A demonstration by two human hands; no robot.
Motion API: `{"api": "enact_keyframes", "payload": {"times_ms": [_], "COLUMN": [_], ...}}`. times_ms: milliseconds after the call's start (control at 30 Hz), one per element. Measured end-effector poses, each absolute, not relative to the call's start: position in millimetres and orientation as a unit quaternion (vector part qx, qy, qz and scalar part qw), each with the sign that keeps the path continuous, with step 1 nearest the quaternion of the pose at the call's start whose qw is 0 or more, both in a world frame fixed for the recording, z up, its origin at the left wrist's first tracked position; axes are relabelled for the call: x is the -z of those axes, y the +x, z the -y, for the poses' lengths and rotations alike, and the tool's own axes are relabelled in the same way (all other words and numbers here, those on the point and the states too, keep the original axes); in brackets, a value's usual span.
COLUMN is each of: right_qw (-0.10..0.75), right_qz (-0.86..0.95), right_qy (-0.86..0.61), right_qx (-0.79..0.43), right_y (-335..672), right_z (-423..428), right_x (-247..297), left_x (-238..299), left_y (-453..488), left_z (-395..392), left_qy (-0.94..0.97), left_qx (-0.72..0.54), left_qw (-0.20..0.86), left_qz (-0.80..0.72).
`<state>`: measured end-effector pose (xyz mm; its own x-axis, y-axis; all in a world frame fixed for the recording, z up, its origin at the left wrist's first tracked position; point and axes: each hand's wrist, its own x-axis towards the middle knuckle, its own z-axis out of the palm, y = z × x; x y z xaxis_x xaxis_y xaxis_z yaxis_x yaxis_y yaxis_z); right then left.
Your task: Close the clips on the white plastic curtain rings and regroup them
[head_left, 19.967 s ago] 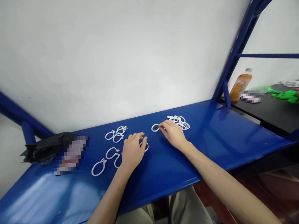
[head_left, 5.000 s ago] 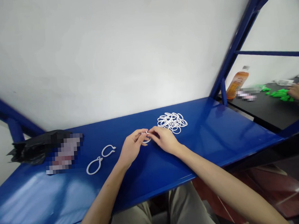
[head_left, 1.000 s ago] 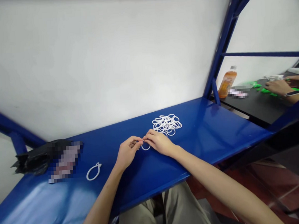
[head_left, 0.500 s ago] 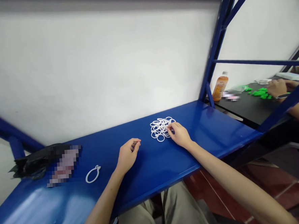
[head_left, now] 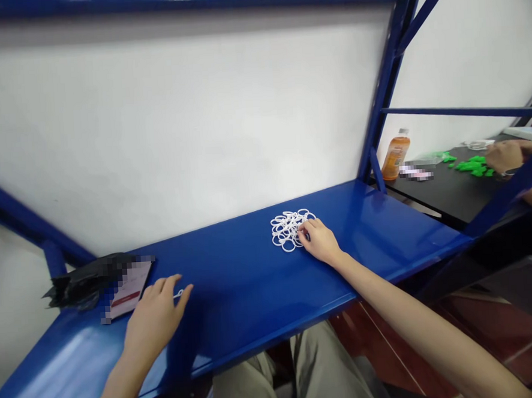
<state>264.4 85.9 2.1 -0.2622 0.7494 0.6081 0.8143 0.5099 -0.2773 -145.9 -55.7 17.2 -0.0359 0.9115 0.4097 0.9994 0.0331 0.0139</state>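
White plastic rings, which look like curtain rings with small eyelets, lie in a loose pile (head_left: 288, 231) on the blue tabletop (head_left: 239, 284). My right hand (head_left: 321, 241) is at the pile's right edge, its fingers curled and pinched at a ring there; the fingertips partly hide it. Farther left, my left hand (head_left: 154, 314) reaches over a single white ring (head_left: 178, 294) with thumb and fingers apart. Most of that ring is hidden behind the hand, and only its small eyelet end shows between thumb and forefinger.
A phone (head_left: 130, 289) and a crumpled black plastic bag (head_left: 86, 282) lie at the left. Blue frame posts (head_left: 379, 96) rise at the right. Beyond, a black table (head_left: 441, 191) bears an orange drink bottle (head_left: 396, 155) and green pieces (head_left: 473, 165), with another person's hands (head_left: 504, 157) there.
My left hand has moved left, from the middle of the tabletop to the single ring, and its fingers have spread. My right hand stays at the pile. The view has shifted slightly.
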Motion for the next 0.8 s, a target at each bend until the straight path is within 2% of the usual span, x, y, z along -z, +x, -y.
{"api": "enact_keyframes", "payload": {"times_ms": [67,167,500,800], "right_qw": [0.364,0.369,0.379,0.392], "right_qz": [0.795,0.798,0.794,0.816], "right_qy": [-0.483,-0.472,-0.472,-0.42], "right_qx": [0.051,0.059,0.05,0.061], "right_y": [264.2,264.6,266.0,259.3], "right_z": [-85.7,-85.3,-85.7,-80.3], "right_x": [-2.7,-3.7,-4.9,-9.8], "left_x": [-6.4,3.3,-31.9,-17.9], "left_y": [-157.5,-153.5,-65.0,-53.2], "left_z": [61.6,59.6,-15.8,-46.0], "left_qy": [-0.667,-0.674,-0.72,-0.624], "left_qx": [0.101,0.099,0.24,0.403], "left_qw": [0.113,0.055,-0.146,-0.332], "left_qz": [0.73,0.73,0.635,0.58]}}
